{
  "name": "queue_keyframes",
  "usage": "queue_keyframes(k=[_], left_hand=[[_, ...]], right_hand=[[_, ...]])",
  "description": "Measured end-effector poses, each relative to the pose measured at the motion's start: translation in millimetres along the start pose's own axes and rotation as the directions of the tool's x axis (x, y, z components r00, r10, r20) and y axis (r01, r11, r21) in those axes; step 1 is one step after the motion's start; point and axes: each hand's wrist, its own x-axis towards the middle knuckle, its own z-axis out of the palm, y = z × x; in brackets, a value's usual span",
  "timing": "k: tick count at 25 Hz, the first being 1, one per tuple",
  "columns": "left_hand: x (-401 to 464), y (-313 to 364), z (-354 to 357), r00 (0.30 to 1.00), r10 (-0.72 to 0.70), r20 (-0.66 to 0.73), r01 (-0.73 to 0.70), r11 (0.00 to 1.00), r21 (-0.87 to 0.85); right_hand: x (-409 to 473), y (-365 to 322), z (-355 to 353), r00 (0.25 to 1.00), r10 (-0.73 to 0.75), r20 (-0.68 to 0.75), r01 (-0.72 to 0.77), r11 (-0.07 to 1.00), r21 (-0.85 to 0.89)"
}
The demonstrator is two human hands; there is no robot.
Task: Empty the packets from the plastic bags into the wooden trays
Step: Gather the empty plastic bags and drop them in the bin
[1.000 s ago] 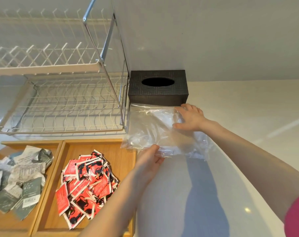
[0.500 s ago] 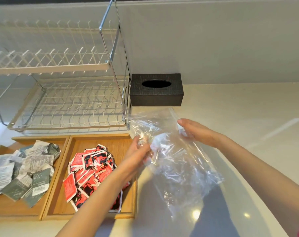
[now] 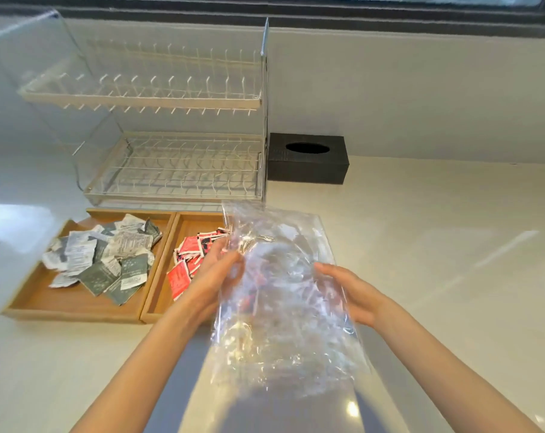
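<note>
Both hands hold a clear, crumpled plastic bag (image 3: pixel 280 295) up in front of me, above the counter. My left hand (image 3: pixel 216 273) grips its left edge and my right hand (image 3: pixel 346 290) holds its right edge. The bag looks empty. Behind it lie two wooden trays side by side. The left tray (image 3: pixel 31 303) holds several grey and white packets (image 3: pixel 109 260). In the right tray (image 3: pixel 159 295) lies a heap of red packets (image 3: pixel 187 264), partly hidden by my left hand and the bag.
A two-tier wire dish rack (image 3: pixel 174 170) stands behind the trays against the wall. A black tissue box (image 3: pixel 308 159) sits to its right. The pale counter (image 3: pixel 436 245) stretches to the right.
The bag has been lifted off the counter by the tissue box and brought nearer to me, hanging upright between both hands. My view has risen and pulled back.
</note>
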Motion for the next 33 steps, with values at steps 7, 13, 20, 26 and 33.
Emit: queue_keyframes(k=[7, 13, 20, 26, 33], left_hand=[[-68.6, -22.5, -77.9, 1.000, 0.017, -0.015, -0.019, 0.991, -0.132], [-139.0, -65.0, -161.1, 0.999, -0.042, 0.022, 0.043, 0.999, -0.032], [-211.6, -101.1, -240.4, 0.986, -0.027, -0.163, 0.036, 0.998, 0.052], [-260.1, -127.9, -264.5, 0.958, -0.058, -0.281, 0.063, 0.998, 0.009], [-307.7, -164.6, -256.9, 0.918, -0.070, -0.390, 0.070, 0.997, -0.014]], right_hand=[[-17.0, 49.0, 78.9, 0.983, -0.120, -0.141, 0.130, 0.989, 0.064], [-34.5, 116.5, 155.8, 0.959, -0.125, -0.252, 0.117, 0.992, -0.048], [-60.6, 201.3, 236.7, 0.980, -0.079, -0.184, 0.064, 0.994, -0.083], [-74.4, 246.7, 255.2, 0.988, 0.002, -0.156, -0.018, 0.995, -0.102], [-98.2, 283.1, 248.5, 0.980, 0.003, -0.201, -0.067, 0.948, -0.312]])
